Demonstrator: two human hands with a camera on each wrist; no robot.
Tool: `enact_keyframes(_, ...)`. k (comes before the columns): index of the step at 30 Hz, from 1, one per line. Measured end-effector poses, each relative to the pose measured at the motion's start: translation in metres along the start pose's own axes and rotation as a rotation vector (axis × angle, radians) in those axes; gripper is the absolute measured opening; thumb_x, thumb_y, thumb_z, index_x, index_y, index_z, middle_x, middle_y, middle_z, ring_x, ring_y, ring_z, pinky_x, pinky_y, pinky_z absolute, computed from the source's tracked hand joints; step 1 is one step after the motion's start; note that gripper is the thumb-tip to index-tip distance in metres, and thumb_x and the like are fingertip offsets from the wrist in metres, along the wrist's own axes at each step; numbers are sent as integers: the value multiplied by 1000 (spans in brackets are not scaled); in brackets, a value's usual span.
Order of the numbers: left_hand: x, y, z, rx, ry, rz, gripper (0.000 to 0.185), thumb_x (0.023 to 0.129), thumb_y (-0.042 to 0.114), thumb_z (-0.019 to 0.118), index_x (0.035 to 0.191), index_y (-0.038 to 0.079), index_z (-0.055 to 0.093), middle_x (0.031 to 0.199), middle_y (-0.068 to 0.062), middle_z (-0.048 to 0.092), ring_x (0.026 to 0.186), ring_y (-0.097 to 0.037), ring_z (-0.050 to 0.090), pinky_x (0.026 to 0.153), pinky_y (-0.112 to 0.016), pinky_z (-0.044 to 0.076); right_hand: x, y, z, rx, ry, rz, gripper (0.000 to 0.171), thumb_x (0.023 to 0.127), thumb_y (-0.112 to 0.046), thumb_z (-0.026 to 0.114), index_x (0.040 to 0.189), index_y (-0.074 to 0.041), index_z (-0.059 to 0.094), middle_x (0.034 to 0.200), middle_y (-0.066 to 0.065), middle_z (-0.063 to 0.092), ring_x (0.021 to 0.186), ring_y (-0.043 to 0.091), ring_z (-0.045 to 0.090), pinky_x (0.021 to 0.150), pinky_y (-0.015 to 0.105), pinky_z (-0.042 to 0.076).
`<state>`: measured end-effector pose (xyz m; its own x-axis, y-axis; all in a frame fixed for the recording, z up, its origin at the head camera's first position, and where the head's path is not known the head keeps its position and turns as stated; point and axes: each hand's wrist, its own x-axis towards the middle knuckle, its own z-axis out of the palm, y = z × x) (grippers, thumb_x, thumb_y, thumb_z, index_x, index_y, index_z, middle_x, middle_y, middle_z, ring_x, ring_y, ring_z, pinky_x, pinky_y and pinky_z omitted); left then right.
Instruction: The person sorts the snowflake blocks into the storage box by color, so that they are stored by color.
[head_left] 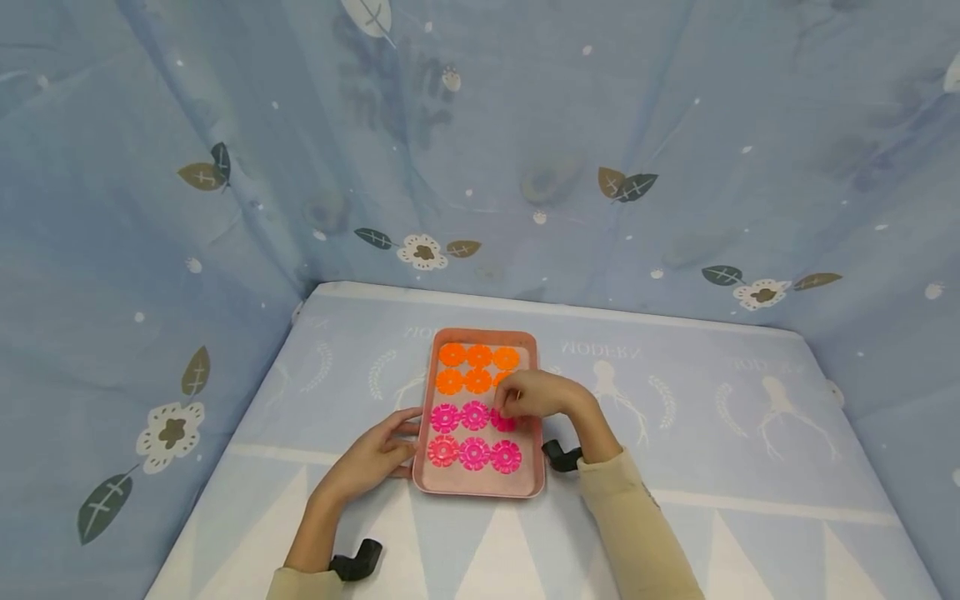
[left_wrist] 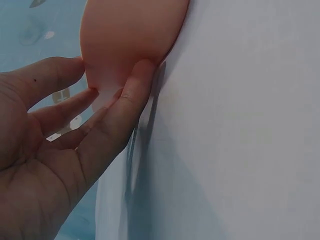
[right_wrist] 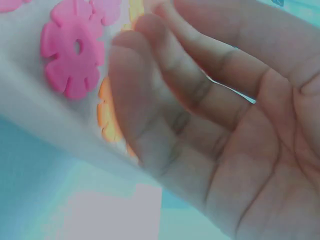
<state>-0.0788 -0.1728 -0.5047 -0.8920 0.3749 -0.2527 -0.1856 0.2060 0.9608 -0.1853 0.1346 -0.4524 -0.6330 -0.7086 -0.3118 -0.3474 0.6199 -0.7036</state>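
A pink tray (head_left: 486, 334) lies on the pale blue table with rows of flower-shaped discs in it. Orange discs (head_left: 478, 357) fill the far rows and pink discs (head_left: 474, 454) the near rows. My right hand (head_left: 507, 409) hangs over the tray's right side, its curled fingertips down on a pink disc (head_left: 504, 424) that it half hides. In the right wrist view the bent fingers (right_wrist: 150, 100) cover an orange disc (right_wrist: 105, 117) beside a pink disc (right_wrist: 72, 50). My left hand (head_left: 378, 454) rests straight-fingered against the tray's left edge (left_wrist: 130, 40), with its thumb (left_wrist: 132, 95) touching the rim.
Blue fabric with a leaf and flower print (head_left: 423, 250) walls in the table at the back and both sides. A black wrist mount (head_left: 559, 455) sits just right of the tray, and another black mount (head_left: 358, 560) sits near the left forearm.
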Motion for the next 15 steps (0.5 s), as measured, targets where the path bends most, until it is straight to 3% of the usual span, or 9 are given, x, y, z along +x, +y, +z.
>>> enact_keyframes(8,-3,4,-3,101,8,32,53,100,9,61,150,7,43,138,-20,52,115,-33,62,79,-37,59,-15,8,4,173,183,17,8,98,-12,63,101,-10,70,89,13,67,77,28,61,69,35,52)
enact_keyframes(15,-5,10,-4,181,36,76,51,100,10,62,148,3,45,136,-18,56,114,-31,62,78,-34,59,-30,23,7,372,354,10,22,100,-14,61,112,4,66,98,21,68,79,29,64,73,41,58)
